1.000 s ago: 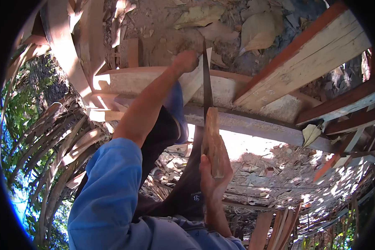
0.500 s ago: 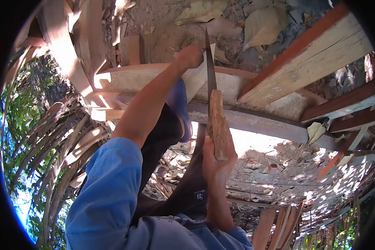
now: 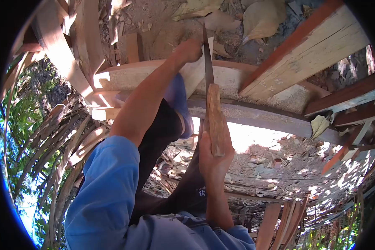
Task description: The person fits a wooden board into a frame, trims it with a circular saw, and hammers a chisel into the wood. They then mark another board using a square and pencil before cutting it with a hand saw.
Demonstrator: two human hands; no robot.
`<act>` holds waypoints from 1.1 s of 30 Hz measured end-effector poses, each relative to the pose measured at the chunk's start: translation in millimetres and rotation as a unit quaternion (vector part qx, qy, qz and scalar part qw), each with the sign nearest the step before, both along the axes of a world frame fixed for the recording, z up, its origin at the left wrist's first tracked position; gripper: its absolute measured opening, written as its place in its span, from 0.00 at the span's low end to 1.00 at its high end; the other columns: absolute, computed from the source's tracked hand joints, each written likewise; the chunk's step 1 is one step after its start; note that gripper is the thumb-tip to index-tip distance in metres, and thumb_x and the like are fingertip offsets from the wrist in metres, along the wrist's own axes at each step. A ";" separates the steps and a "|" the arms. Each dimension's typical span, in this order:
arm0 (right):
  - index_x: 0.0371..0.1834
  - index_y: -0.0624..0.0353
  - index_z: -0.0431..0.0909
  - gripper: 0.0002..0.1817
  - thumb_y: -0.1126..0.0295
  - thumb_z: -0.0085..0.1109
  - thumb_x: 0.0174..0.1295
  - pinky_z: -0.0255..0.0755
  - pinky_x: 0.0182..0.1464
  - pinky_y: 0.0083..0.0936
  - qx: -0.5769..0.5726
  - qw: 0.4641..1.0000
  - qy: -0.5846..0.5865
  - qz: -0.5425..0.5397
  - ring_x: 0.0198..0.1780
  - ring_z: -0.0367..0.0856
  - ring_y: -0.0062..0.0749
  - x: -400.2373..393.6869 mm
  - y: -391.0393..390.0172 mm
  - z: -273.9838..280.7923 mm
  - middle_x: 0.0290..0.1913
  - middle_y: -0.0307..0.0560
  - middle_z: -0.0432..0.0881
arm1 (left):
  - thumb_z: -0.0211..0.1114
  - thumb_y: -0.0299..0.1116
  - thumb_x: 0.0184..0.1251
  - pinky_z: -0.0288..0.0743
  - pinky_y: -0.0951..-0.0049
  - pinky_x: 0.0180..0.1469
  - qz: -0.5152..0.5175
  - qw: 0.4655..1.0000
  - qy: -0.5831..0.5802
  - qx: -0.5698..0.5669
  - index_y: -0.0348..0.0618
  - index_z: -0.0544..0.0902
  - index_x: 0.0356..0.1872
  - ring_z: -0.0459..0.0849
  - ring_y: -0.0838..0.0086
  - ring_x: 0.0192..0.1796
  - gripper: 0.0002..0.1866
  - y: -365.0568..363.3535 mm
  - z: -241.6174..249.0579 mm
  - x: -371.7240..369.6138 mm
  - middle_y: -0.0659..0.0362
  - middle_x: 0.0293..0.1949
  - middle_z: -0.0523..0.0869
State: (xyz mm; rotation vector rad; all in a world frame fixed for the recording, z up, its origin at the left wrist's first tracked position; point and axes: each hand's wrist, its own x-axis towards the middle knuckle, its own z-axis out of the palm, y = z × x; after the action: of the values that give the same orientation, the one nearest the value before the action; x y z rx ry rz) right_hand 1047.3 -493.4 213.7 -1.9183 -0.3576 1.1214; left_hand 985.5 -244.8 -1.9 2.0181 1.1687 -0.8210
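My right hand (image 3: 216,160) is wrapped round the wooden handle (image 3: 216,125) of a handsaw. The saw's narrow dark blade (image 3: 208,62) points away from me, along the right edge of a pale wooden board (image 3: 197,79). Near the far end of that board, my left hand (image 3: 189,51) is closed on its edge; the fingertips are partly hidden. The board lies slanted across a long wooden beam (image 3: 225,79). My foot in a blue shoe (image 3: 179,100) rests against the board's left side.
A thick timber (image 3: 304,54) slants up to the right, with more planks (image 3: 346,98) beyond it. Curved wooden slats (image 3: 62,46) stand at left above dry palm fronds (image 3: 66,137). Large dry leaves (image 3: 264,18) and wood scraps cover the ground. Sawdust (image 3: 289,93) lies by the beam.
The whole view has shifted slightly, so things sit a little higher in the picture. Both hands, the saw and the board keep nearly the same places relative to each other.
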 end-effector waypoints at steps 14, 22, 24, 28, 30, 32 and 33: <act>0.69 0.65 0.72 0.28 0.75 0.56 0.63 0.80 0.45 0.36 0.005 0.998 -0.048 0.031 0.42 0.89 0.43 -7.9 -5.3 -3.8 0.45 0.68 0.86 | 0.56 0.29 0.62 0.78 0.50 0.56 0.008 0.999 -0.038 -0.018 0.41 0.83 0.58 0.85 0.44 0.53 0.22 1.6 -31.9 -20.5 0.37 0.50 0.86; 0.66 0.64 0.75 0.26 0.73 0.54 0.62 0.79 0.46 0.39 -0.076 0.994 0.074 -0.013 0.43 0.89 0.48 12.7 79.9 -49.8 0.46 0.66 0.86 | 0.56 0.35 0.70 0.79 0.52 0.56 -0.198 0.980 -0.035 -0.011 0.40 0.79 0.62 0.86 0.49 0.52 0.21 -2.0 75.4 -68.5 0.42 0.54 0.85; 0.69 0.66 0.72 0.28 0.74 0.55 0.63 0.77 0.53 0.33 -0.023 0.996 0.082 -0.005 0.53 0.86 0.41 2.9 28.8 -39.7 0.53 0.62 0.85 | 0.57 0.37 0.72 0.80 0.54 0.56 -0.175 0.979 -0.108 0.003 0.40 0.79 0.63 0.87 0.51 0.51 0.22 7.5 134.8 -108.4 0.43 0.54 0.85; 0.71 0.65 0.70 0.29 0.75 0.57 0.64 0.75 0.59 0.34 -0.108 0.986 0.124 -0.008 0.59 0.83 0.38 2.0 -32.1 52.3 0.60 0.61 0.82 | 0.58 0.43 0.73 0.79 0.56 0.54 0.106 0.987 -0.066 -0.105 0.40 0.83 0.59 0.89 0.54 0.45 0.22 -34.4 183.8 -192.7 0.41 0.44 0.89; 0.70 0.65 0.71 0.29 0.75 0.57 0.63 0.76 0.57 0.35 -0.090 0.993 0.064 0.040 0.57 0.83 0.39 0.8 -26.6 44.0 0.59 0.63 0.81 | 0.57 0.43 0.74 0.79 0.59 0.53 0.189 0.971 -0.047 -0.141 0.39 0.84 0.57 0.90 0.59 0.46 0.22 -61.0 160.0 -233.4 0.43 0.44 0.89; 0.69 0.65 0.72 0.29 0.75 0.57 0.62 0.76 0.54 0.37 -0.050 0.985 -0.085 0.143 0.54 0.84 0.39 -1.6 4.6 -22.9 0.56 0.66 0.82 | 0.57 0.44 0.75 0.80 0.62 0.53 0.278 0.953 0.012 -0.118 0.35 0.84 0.56 0.90 0.60 0.47 0.22 -81.7 125.2 -247.2 0.45 0.42 0.90; 0.68 0.64 0.72 0.29 0.75 0.57 0.61 0.76 0.54 0.38 -0.101 0.990 0.047 0.090 0.54 0.84 0.39 9.2 54.2 -45.5 0.55 0.67 0.81 | 0.57 0.44 0.75 0.78 0.64 0.57 0.332 0.934 -0.033 -0.128 0.34 0.83 0.56 0.88 0.58 0.51 0.23 -85.8 124.3 -225.3 0.44 0.47 0.89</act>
State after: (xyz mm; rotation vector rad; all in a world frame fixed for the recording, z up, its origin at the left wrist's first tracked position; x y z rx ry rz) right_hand 1056.5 -439.2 168.2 -2.0299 -0.3838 1.4081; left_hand 760.2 -330.6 122.4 1.2925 1.4892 -0.5157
